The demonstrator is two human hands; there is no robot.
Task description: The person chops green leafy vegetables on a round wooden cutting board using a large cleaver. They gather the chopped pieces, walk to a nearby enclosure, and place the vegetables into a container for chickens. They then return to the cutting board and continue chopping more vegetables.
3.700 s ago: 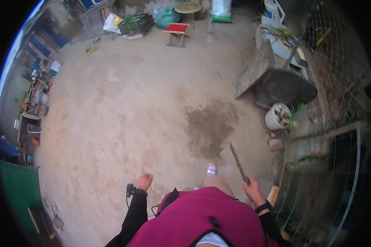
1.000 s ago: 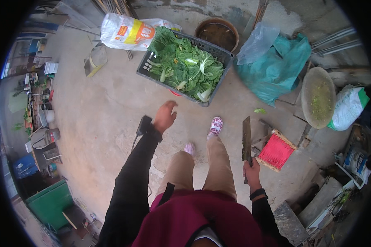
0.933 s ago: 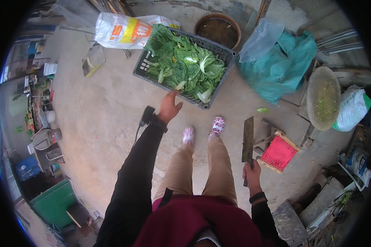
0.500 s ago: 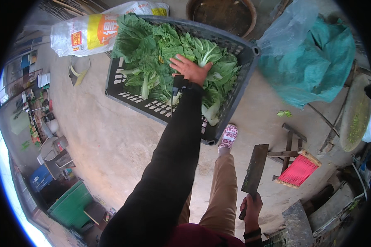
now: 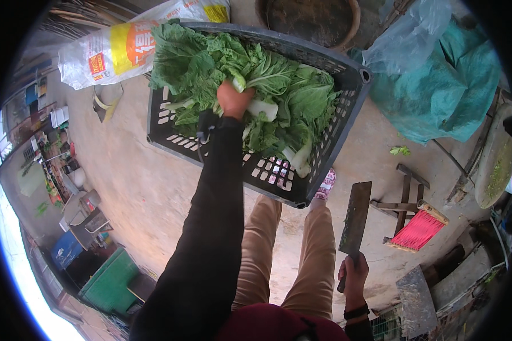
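Note:
Leafy green cabbages [image 5: 290, 88] with pale stalks fill a black slatted plastic crate [image 5: 182, 149] in front of me. My left hand [image 5: 234, 101] is down among them, fingers curled round a bunch of the greens. A pale stem [image 5: 239, 80] sticks up by its knuckles, but the fingertips are hidden. Low on the right, my right hand [image 5: 354, 274] grips the handle of a cleaver [image 5: 356, 217]. Its broad dark blade points away from me, clear of the crate.
A small folding stool [image 5: 418, 228] with a pink woven seat stands at the right. Beyond it lie a teal sheet [image 5: 435, 91] and an oval board [image 5: 494, 156]. A printed white sack [image 5: 105, 54] is at the far left, and a round brown basin [image 5: 310, 20] sits behind the crate.
My left hand has gone from lying spread on the greens to closed round some, shifting left. The right hand keeps hold of the cleaver. My view has shifted slightly.

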